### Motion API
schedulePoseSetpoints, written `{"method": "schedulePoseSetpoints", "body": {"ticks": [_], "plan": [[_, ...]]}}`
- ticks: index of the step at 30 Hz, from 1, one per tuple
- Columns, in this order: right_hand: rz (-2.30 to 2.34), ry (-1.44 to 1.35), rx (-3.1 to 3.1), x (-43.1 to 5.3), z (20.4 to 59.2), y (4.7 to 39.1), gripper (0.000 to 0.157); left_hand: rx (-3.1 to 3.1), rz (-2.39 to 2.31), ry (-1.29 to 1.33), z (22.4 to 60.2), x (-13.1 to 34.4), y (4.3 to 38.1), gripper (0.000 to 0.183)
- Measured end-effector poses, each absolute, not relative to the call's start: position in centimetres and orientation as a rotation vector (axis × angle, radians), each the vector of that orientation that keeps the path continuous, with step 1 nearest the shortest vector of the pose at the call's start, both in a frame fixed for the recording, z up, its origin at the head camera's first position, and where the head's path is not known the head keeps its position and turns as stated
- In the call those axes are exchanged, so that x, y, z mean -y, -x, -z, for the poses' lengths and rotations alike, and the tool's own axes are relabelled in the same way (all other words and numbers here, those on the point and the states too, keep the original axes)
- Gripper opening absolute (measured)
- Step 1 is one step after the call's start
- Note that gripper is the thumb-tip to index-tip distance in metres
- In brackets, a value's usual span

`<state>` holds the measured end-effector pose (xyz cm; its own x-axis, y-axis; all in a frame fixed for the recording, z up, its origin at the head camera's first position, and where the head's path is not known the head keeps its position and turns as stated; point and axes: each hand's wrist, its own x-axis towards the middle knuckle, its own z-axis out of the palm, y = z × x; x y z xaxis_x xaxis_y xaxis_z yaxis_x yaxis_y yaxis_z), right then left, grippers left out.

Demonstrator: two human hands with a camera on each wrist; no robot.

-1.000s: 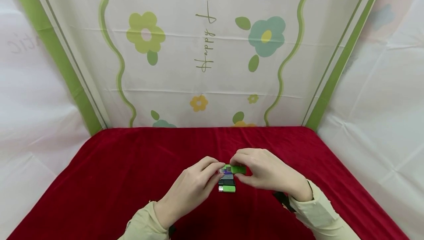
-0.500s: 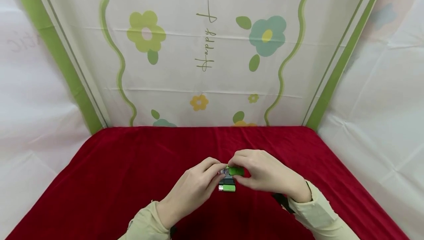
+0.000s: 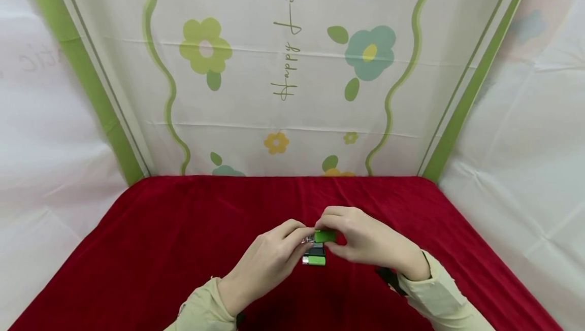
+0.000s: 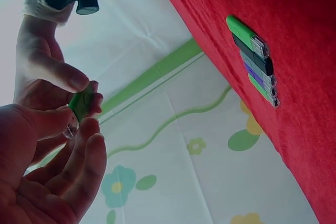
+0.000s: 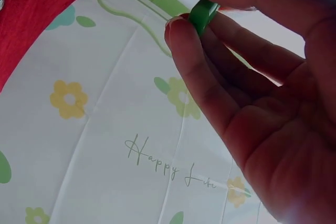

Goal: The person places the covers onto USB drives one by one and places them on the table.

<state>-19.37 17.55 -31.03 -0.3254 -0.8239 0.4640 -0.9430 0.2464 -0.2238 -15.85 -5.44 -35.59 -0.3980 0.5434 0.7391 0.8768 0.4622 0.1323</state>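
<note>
A green USB flash drive (image 3: 325, 236) is held up above the table, pinched by my right hand (image 3: 365, 237) between thumb and fingers. On the plug end sits a clear cap (image 4: 71, 129), which my left hand (image 3: 269, 250) pinches between thumb and fingertips. The cap is partly covered by those fingers in the head view. Under the hands, several more flash drives lie side by side in a row on the red cloth. The left wrist view shows a green drive (image 4: 240, 28), a black one (image 4: 252, 51), a purple one (image 4: 255, 70) and another green one (image 4: 258, 83).
A red velvet cloth (image 3: 183, 229) covers the table. White fabric walls with printed flowers and green trim (image 3: 329, 102) enclose it at the back and both sides. Each wrist carries a small dark camera mount (image 4: 86, 1).
My right hand has brought the green flash drive left towards the clear cap in my left hand. The metal plug between them showed before and is now covered. The row stays put.
</note>
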Motion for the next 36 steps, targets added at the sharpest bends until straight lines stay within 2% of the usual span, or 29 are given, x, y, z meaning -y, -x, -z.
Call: {"method": "schedulePoseSetpoints", "body": {"ticks": [13, 36], "plan": [[-0.547, -1.533, 2.294, -17.66, 31.19, 19.06, 0.028, 2.199, 0.671, 1.102, 36.07, 5.51, 15.83, 0.021], [-0.532, -1.514, 2.350, -17.70, 30.96, 18.82, 0.025, 2.184, 0.603, 1.017, 36.01, 5.52, 15.96, 0.018]]}}
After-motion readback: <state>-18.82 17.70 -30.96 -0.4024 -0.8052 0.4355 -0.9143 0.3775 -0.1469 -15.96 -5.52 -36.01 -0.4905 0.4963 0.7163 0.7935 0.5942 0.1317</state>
